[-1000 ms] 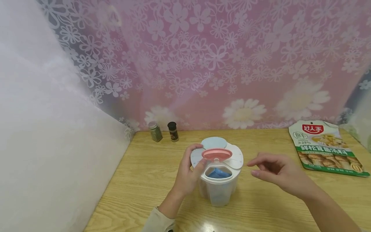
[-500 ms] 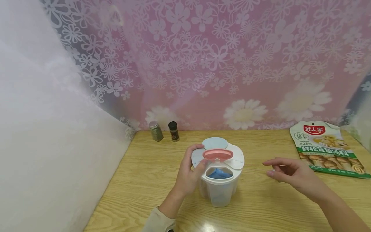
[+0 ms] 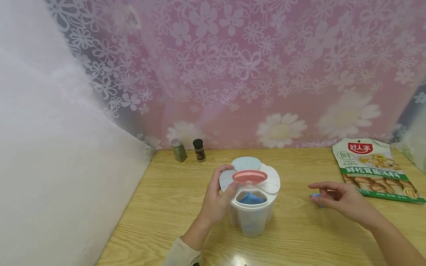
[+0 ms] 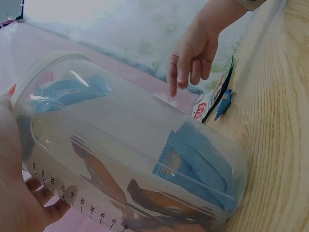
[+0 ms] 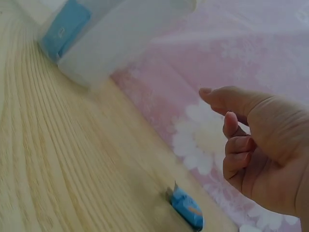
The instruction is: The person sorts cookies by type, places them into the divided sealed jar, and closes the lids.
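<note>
My left hand (image 3: 217, 197) grips a clear plastic storage container (image 3: 252, 221) by its lid, thumb on top and fingers round the side. White, grey and pale blue flaps top the lid; a pink flap (image 3: 249, 177) is raised behind the front opening. Inside, blue wrapped packets (image 4: 193, 164) and brown wrapped packets (image 4: 157, 198) show through the wall. My right hand (image 3: 346, 201) hovers to the right with loosely curled fingers and nothing in them. Below it a small blue wrapped packet (image 5: 187, 208) lies on the table, partly hidden by the fingers in the head view.
A green and white food pouch (image 3: 376, 170) lies at the back right of the wooden table (image 3: 159, 207). Two small spice bottles, one with a pale cap (image 3: 179, 150) and one with a black cap (image 3: 199, 150), stand at the back left. A flowered pink cloth (image 3: 233, 74) hangs behind.
My right hand has moved right, away from the container, and slightly down. The small blue packet now shows beneath its fingers. My left hand and the container have stayed in place.
</note>
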